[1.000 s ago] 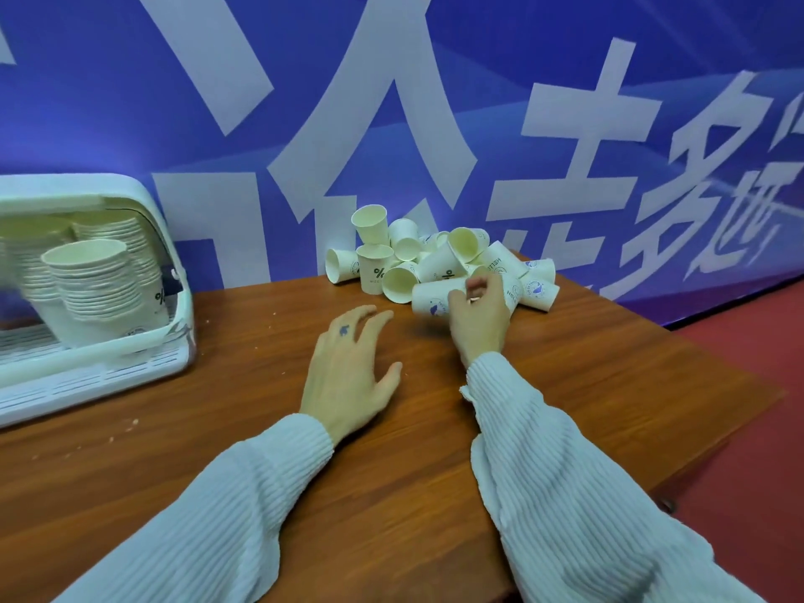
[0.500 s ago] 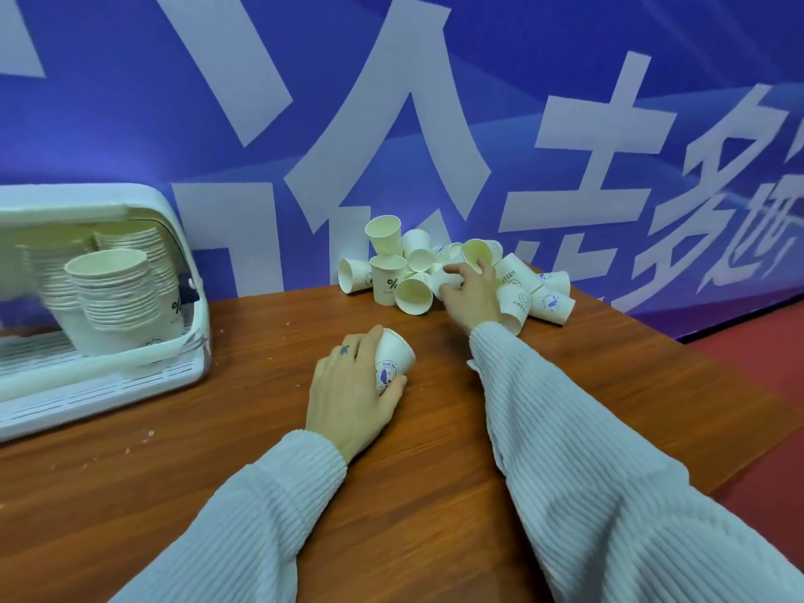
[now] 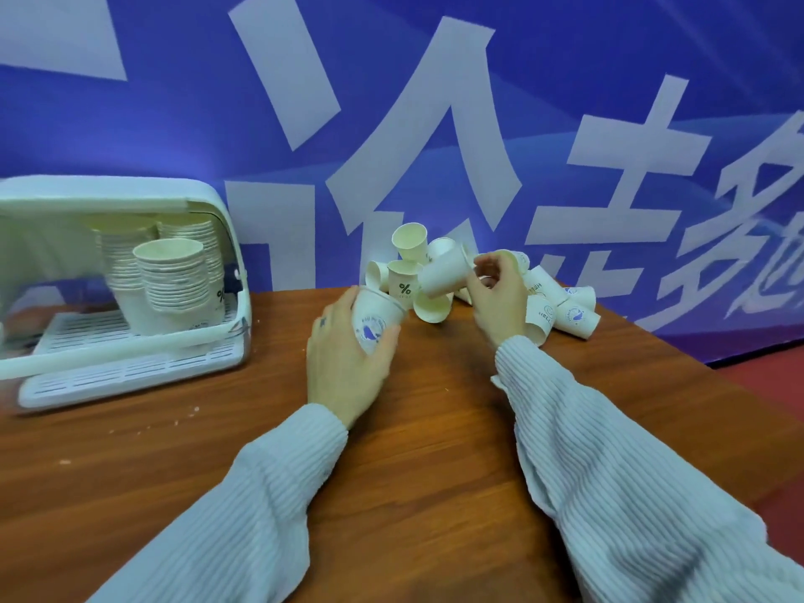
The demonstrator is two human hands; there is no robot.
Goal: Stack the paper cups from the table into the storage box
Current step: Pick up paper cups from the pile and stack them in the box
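Gripping one paper cup [image 3: 377,320] upright, the left hand [image 3: 343,363] awaits the cup [image 3: 443,274] the right hand [image 3: 500,298] pinches (bottom first, seemingly for nesting).

Even, fairly bright indoor light with a cool blue cast falls from above. The hands [image 3: 348,367] throw soft, short shadows on the surface [image 3: 435,493], which shows a dull sheen. The storage box [image 3: 130,272] at far left is smeared by blur. Wide-angle distortion bends the edges and stretches the near sleeves [image 3: 631,493].
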